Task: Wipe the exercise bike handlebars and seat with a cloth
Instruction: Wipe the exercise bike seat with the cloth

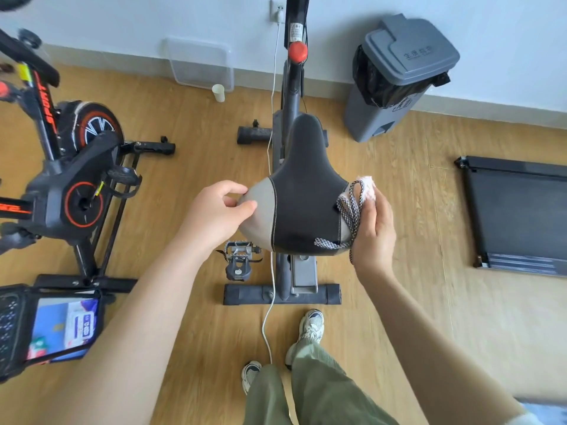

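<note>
Wood-look floor, pale wall w/ skirting along the back. Exercise bike stands mid-room, nose toward the wall, red knob on its post. Its seat, black w/ grey sides, is right below the camera, centre of view.

L hand is clamped on the seat's grey left edge, thumb and fingers curled round it. R hand grips a whitish cloth pressed to the seat's right edge; a checked black-white strip trails from it over the seat's rear corner.

Around: 2nd bike, black/orange, at left, w/ a lit screen in a holder near its base. Grey lidded bin w/ black liner by the wall, right of the bike. Treadmill flat on the floor at far right. Clear tub leans on the wall, white cup just beside it. White cable runs from a wall socket down past the seat, ending near the person's shoes. Pedal pokes out under the seat, left side.
</note>
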